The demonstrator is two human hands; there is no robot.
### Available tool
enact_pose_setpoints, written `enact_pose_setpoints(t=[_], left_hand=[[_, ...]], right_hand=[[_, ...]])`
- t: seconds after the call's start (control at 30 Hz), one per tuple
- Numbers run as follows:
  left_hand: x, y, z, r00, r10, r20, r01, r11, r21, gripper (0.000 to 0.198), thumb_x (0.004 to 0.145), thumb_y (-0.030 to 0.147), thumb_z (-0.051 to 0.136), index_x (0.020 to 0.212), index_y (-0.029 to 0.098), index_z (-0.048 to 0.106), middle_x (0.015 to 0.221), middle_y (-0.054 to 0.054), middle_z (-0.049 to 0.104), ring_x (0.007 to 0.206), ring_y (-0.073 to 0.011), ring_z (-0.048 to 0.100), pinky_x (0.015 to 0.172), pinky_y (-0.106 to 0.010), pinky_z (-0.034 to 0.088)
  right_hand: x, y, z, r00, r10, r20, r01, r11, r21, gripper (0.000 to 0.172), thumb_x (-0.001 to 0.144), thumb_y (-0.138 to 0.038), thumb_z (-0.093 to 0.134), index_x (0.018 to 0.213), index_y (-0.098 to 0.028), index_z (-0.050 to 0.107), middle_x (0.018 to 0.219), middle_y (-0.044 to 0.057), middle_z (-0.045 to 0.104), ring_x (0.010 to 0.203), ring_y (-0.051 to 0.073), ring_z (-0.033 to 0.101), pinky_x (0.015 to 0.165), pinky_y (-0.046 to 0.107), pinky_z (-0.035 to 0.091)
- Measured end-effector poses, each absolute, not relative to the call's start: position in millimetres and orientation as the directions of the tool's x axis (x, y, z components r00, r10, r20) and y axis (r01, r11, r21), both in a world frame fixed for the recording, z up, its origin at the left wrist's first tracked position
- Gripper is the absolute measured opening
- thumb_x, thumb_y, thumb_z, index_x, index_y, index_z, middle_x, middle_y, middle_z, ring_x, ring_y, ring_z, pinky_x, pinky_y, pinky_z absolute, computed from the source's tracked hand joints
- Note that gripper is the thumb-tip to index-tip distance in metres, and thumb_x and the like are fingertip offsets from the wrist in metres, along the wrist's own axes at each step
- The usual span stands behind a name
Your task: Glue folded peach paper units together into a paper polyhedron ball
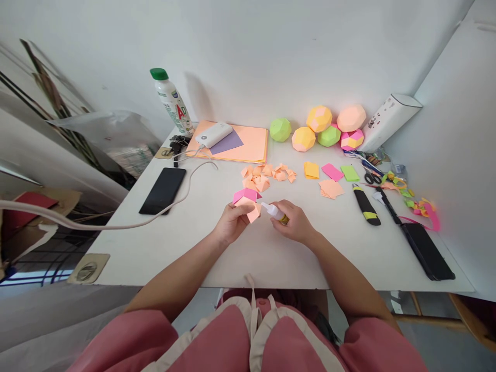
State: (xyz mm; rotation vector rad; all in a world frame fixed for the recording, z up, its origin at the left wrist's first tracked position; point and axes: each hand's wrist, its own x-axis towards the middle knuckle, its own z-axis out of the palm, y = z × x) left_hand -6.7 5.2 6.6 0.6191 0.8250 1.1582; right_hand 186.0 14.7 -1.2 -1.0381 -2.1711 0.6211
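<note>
My left hand point(231, 223) is closed on a folded paper piece point(248, 202), peach with a pink part along its far side. In my right hand point(292, 221) is a small glue bottle point(274, 211) with a white nozzle, tilted so that its tip points left at the paper's edge. Whether the tip touches the paper I cannot tell. Just beyond my left hand lies a pile of folded peach paper pieces point(256, 181). My right fingers hide much of the bottle's body.
Paper balls point(303, 139) line the wall behind stacked paper squares point(311, 170). To the right lie a cutter point(366, 205), scissors point(372, 178) and a black case point(428, 250). A phone point(163, 191), cable point(155, 219), power bank point(214, 134) and upright bottle point(172, 103) are at left.
</note>
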Motion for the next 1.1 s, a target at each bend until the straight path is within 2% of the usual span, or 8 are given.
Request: enact_pose_setpoints(t=[0.3, 0.57, 0.77, 0.93, 1.1], left_hand=[[-8.3, 5.5, 0.7, 0.199, 0.956, -0.214, -0.557, 0.29, 0.778, 0.009, 0.064, 0.021, 0.072, 0.065, 0.013, 0.067, 0.066, -0.003, 0.063, 0.065, -0.0147, 0.057, 0.067, -0.03, 0.046], [-4.9, 3.4, 4.5, 0.23, 0.945, -0.233, -0.532, 0.322, 0.783, 0.012, 0.061, 0.02, 0.073, 0.069, 0.014, 0.067, 0.063, -0.002, 0.062, 0.066, -0.0163, 0.058, 0.064, -0.029, 0.044], [-6.8, 5.1, 2.8, 0.239, 0.943, -0.233, -0.555, 0.33, 0.763, 0.009, 0.063, 0.019, 0.072, 0.068, 0.013, 0.068, 0.063, -0.003, 0.064, 0.063, -0.015, 0.059, 0.063, -0.028, 0.046], [-6.9, 6.3, 1.9, 0.225, 0.938, -0.264, -0.633, 0.347, 0.692, 0.007, 0.061, 0.015, 0.072, 0.065, 0.013, 0.067, 0.062, -0.002, 0.065, 0.061, -0.0137, 0.059, 0.065, -0.028, 0.049], [-4.2, 4.4, 1.4, 0.291, 0.918, -0.269, -0.675, 0.396, 0.622, 0.004, 0.063, 0.013, 0.07, 0.065, 0.012, 0.067, 0.063, -0.002, 0.066, 0.063, -0.0131, 0.059, 0.063, -0.026, 0.049]], right_hand=[[185.7, 14.7, -1.7, -0.539, 0.774, 0.332, 0.472, 0.603, -0.643, 0.029, 0.076, -0.015, 0.052, 0.104, -0.022, 0.057, 0.089, 0.006, 0.062, 0.073, 0.018, 0.057, 0.065, 0.03, 0.046], [185.6, 15.9, -2.5, -0.445, 0.826, 0.347, 0.528, 0.555, -0.643, 0.026, 0.078, -0.018, 0.053, 0.104, -0.021, 0.056, 0.091, 0.007, 0.062, 0.077, 0.019, 0.058, 0.068, 0.032, 0.047], [185.8, 15.0, -1.4, -0.423, 0.821, 0.384, 0.496, 0.564, -0.66, 0.023, 0.08, -0.02, 0.054, 0.102, -0.023, 0.056, 0.091, 0.005, 0.063, 0.079, 0.019, 0.059, 0.069, 0.031, 0.048], [184.3, 14.4, -4.7, -0.495, 0.77, 0.402, 0.43, 0.619, -0.657, 0.019, 0.08, -0.02, 0.055, 0.1, -0.022, 0.055, 0.092, 0.006, 0.064, 0.078, 0.018, 0.06, 0.068, 0.031, 0.049], [182.4, 13.9, -7.4, -0.528, 0.757, 0.384, 0.399, 0.621, -0.675, 0.02, 0.083, -0.022, 0.055, 0.102, -0.022, 0.056, 0.095, 0.007, 0.065, 0.083, 0.019, 0.062, 0.072, 0.033, 0.051]])
